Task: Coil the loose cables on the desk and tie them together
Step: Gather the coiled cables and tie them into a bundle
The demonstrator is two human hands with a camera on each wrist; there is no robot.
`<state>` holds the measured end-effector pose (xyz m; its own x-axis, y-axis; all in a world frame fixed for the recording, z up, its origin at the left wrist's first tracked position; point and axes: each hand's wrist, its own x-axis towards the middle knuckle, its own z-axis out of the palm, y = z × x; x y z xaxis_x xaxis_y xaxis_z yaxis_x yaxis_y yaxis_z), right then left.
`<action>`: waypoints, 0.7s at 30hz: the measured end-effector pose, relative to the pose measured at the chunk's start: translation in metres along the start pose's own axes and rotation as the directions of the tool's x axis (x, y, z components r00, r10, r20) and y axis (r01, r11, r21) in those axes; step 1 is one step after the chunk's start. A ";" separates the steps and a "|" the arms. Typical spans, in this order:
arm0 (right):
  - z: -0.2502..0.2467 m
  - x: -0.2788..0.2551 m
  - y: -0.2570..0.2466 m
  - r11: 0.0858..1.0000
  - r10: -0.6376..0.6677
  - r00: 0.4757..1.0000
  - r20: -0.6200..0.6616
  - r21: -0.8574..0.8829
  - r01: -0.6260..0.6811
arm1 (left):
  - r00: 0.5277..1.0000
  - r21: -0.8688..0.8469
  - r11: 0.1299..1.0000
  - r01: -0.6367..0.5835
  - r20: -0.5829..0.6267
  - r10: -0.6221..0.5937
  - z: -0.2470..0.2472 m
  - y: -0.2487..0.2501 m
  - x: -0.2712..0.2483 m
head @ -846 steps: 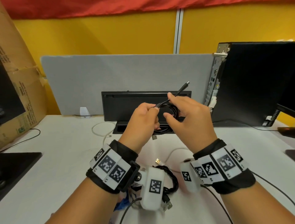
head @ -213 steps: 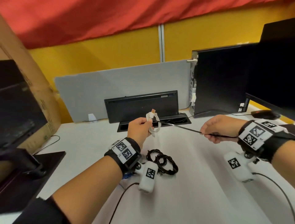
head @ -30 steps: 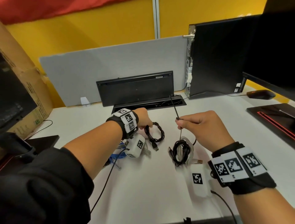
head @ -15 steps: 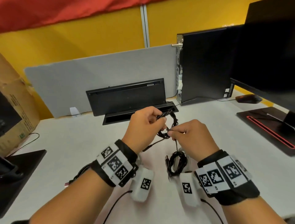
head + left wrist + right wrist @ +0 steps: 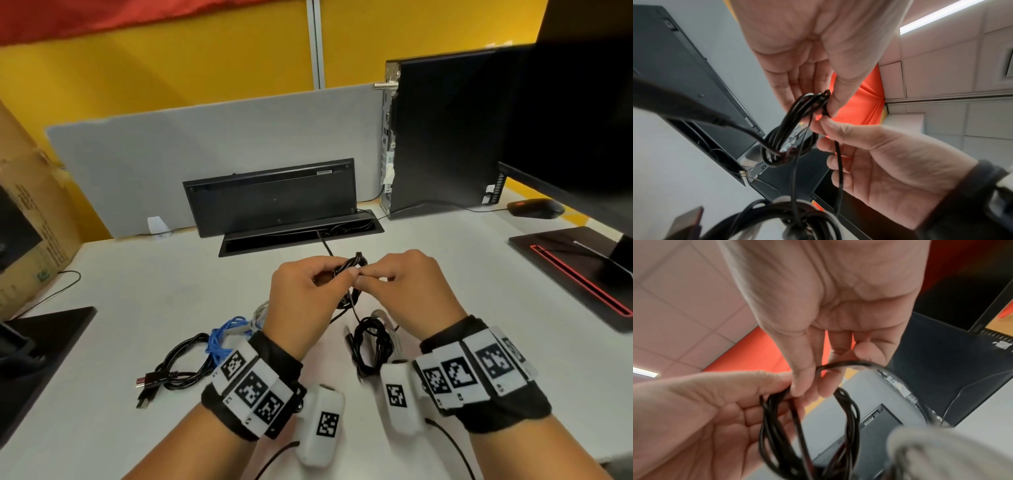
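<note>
A small coil of black cable [image 5: 354, 264] is held up over the middle of the white desk [image 5: 171, 291]. My left hand [image 5: 337, 274] pinches the top of this coil [image 5: 789, 129] between thumb and fingers. My right hand [image 5: 363, 275] meets it from the right and pinches a single black strand [image 5: 840, 365] beside the coil [image 5: 777, 426]. That strand [image 5: 838, 162] hangs down past the right palm. Under the hands a black and white cable bundle [image 5: 373, 346] lies on the desk, and a thin line rises from it toward the coil.
A blue cable [image 5: 226, 334] and a black USB cable [image 5: 181, 366] lie at the front left. Behind the hands stand a black cable tray with a raised lid [image 5: 294, 236] and a grey divider [image 5: 205, 154]. A computer tower [image 5: 445, 137] and a monitor base [image 5: 575, 270] are on the right.
A second ago my left hand was at the small coil on the desk and my right held a strand above the bundle. Both hands now meet at the lifted coil.
</note>
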<state>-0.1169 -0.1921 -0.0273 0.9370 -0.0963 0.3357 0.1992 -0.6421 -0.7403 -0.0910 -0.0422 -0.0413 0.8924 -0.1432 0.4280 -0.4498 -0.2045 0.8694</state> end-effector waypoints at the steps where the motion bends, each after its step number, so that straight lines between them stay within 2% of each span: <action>1: -0.003 0.000 0.001 1.000 0.009 1.000 0.005 0.006 -0.009 | 1.000 0.008 1.000 0.001 -0.010 -0.001 -0.001 0.000 0.000; 4: -0.012 0.000 0.004 0.999 0.023 1.000 -0.004 0.033 -0.023 | 0.999 0.067 0.998 -0.019 -0.038 0.022 -0.005 0.001 0.001; 9: -0.022 0.000 0.004 0.984 0.036 0.996 -0.077 0.176 -0.022 | 0.988 0.193 0.975 -0.112 -0.081 0.130 -0.010 0.003 -0.001; 14: -0.019 -0.001 0.000 0.949 0.029 0.995 -0.092 0.316 0.001 | 0.980 0.089 0.982 -0.165 -0.093 0.173 -0.008 0.013 -0.001; 21: -0.007 -0.003 -0.005 0.960 -0.072 0.996 -0.053 0.267 0.084 | 0.972 -0.030 0.972 -0.232 -0.041 0.230 -0.003 0.026 -0.004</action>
<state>-0.1233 -0.1940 -0.0200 0.9036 -0.0899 0.4189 0.3465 -0.4215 -0.8380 -0.1063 -0.0436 -0.0199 0.7655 -0.1468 0.6265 -0.6430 -0.1370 0.7535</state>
